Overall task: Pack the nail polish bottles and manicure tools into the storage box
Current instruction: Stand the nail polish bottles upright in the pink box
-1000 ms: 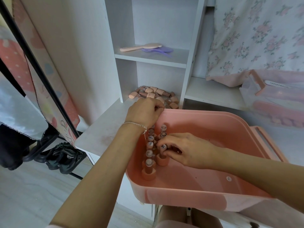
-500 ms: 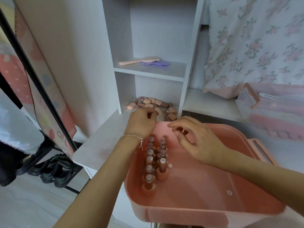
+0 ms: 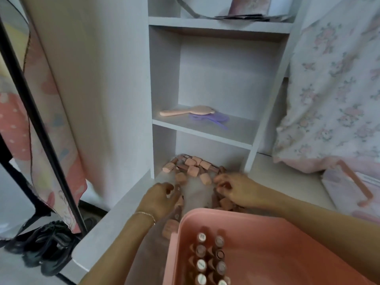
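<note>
Fetching more bottles (image 3: 192, 169): left hand (image 3: 159, 197) and right hand (image 3: 236, 189) reaching, curled, grip unclear; next, stand them in box (image 3: 185, 233).

Box (image 3: 277, 225): nearest, at the lower right.
Bottles in box (image 3: 209, 258): stood in two rows by its left wall.
Loose bottles (image 3: 192, 168): heaped behind the box, in the lowest shelf bay.
Brush (image 3: 188, 111): laid on the shelf above.
Lid (image 3: 353, 188): right of the box.
Shoes (image 3: 47, 245): on the floor, far left.
</note>
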